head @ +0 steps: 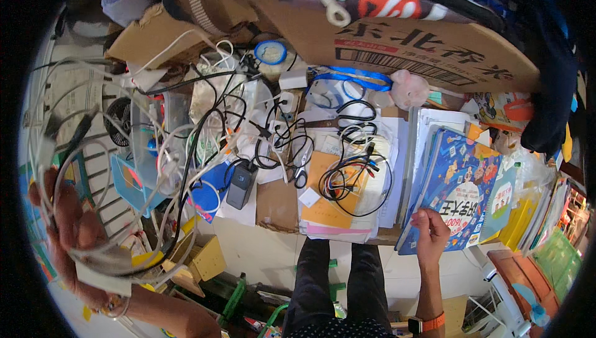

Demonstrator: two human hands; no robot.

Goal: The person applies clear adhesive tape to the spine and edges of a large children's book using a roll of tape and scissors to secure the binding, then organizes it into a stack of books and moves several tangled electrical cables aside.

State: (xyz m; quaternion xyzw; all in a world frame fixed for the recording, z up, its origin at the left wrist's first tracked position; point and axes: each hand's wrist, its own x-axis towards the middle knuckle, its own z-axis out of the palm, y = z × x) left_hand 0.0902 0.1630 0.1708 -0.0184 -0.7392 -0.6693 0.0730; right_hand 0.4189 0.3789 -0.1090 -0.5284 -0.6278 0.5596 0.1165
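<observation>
My left hand, raised at the far left, holds a loose bundle of white and grey cables. Some strands trail rightward into a tangle of black and white cables on the desk. Over the lower part of a blue book is my right hand, its fingers curled with nothing visible in them. Whether it presses on the book is unclear. Between the hands lie a coiled black cable with coloured plugs on an orange envelope, scissors and a black power bank.
A large cardboard box stands behind, a patterned bag above it. A pink plush pig, a blue-rimmed tape roll and a clear plastic bin sit around the tangle. A small fan is at left.
</observation>
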